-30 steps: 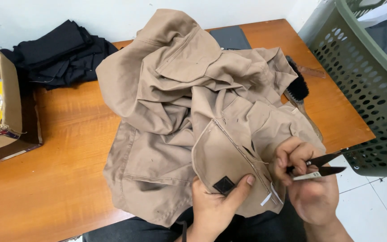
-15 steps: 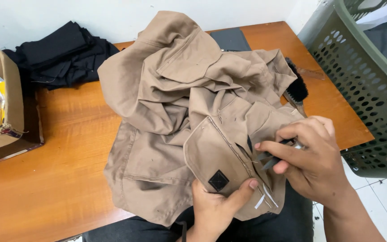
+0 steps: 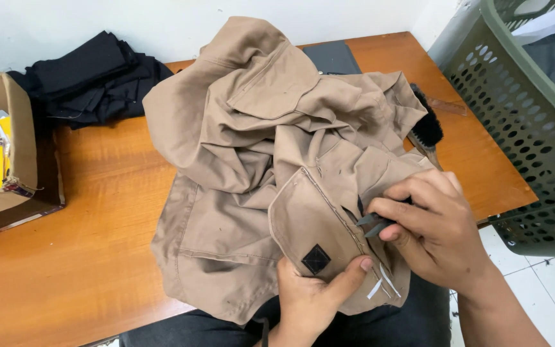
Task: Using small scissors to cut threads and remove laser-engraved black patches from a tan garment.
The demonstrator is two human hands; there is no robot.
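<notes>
A crumpled khaki garment [image 3: 258, 160] lies on the wooden table [image 3: 85, 244]. My left hand [image 3: 313, 299] grips its near flap from below, thumb pressed on the fabric beside a small black diamond patch [image 3: 316, 259]. My right hand [image 3: 435, 228] holds small metal thread snips [image 3: 370, 223], their tips against the stitched seam of the flap. Two loose white thread bits [image 3: 380, 286] lie on the fabric near my left thumb.
A stack of black cloth [image 3: 91, 80] sits at the back left. An open cardboard box [image 3: 4, 167] with yellow contents stands at the left edge. A black brush [image 3: 426, 125] lies right of the garment. A green perforated laundry basket [image 3: 528, 128] stands at the right.
My right hand moved left from the table's edge onto the flap, bringing the snips to the seam. My left hand kept its hold and shifted the flap slightly.
</notes>
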